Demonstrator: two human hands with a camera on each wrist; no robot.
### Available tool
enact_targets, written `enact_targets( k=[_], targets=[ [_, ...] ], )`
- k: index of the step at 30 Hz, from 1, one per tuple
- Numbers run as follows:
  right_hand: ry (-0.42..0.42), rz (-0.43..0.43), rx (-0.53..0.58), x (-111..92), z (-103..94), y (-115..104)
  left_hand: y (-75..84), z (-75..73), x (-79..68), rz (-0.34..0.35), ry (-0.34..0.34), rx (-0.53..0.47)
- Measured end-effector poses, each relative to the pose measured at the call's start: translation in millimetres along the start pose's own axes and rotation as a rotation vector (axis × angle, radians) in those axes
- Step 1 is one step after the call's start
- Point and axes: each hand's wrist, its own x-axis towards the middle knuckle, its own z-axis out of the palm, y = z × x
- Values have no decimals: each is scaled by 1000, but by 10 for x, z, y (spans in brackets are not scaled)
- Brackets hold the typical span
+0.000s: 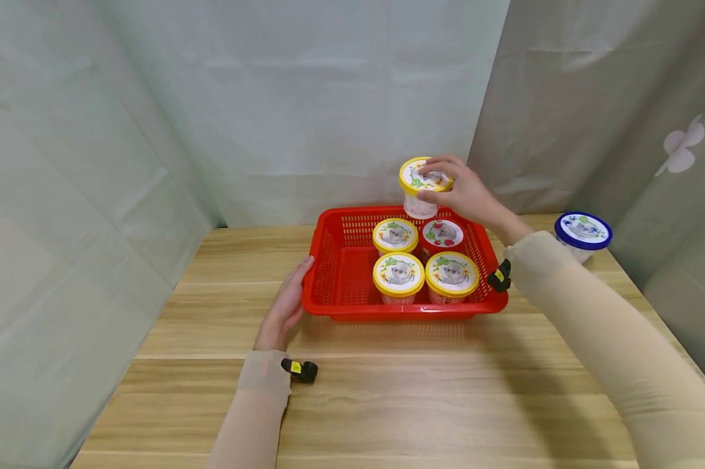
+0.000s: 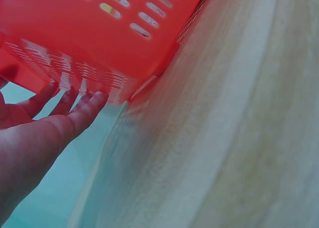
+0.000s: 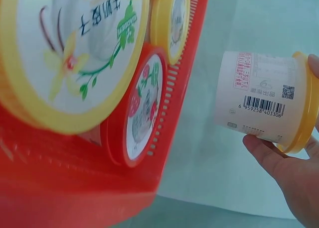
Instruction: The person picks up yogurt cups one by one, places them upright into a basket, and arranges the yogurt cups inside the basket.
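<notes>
Clamping your right hand [image 1: 466, 193] round the yellow-rimmed lid [image 1: 408, 183] works imo, the tub [image 3: 249, 101] below those fingers probably light, stiffish, slick, your left hand [image 1: 288, 298] touching the basket [image 1: 352, 270], fingers loose.

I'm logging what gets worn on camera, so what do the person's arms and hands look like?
Both sleeves are long and beige. Near each wrist sits a small black device with a yellow patch. The left hand and right hand are bare, without gloves. No cables show.

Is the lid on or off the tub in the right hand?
On: the yellow lid covers the top of the tub the right hand holds.
</notes>
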Motion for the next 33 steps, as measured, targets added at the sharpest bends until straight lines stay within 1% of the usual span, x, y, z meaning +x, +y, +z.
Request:
enact_targets(
  k=[9,15,20,24,30,33],
  targets=[
    [-25,-43,27,48,138,-77,-18,13,-2,-2,4,-6],
    [-36,-40,35,73,204,-113,-26,20,4,6,-2,-16],
    [-42,-62,31,106,254,-115,-25,23,3,6,0,-17],
    [-51,-60,25,128,296,-116,-26,29,-1,6,-5,-15],
    [-68,-54,36,144,378,-157,-36,28,-11,1,25,-30],
    [-77,-55,39,160,420,-174,-39,27,-13,3,26,-27]
  ],
)
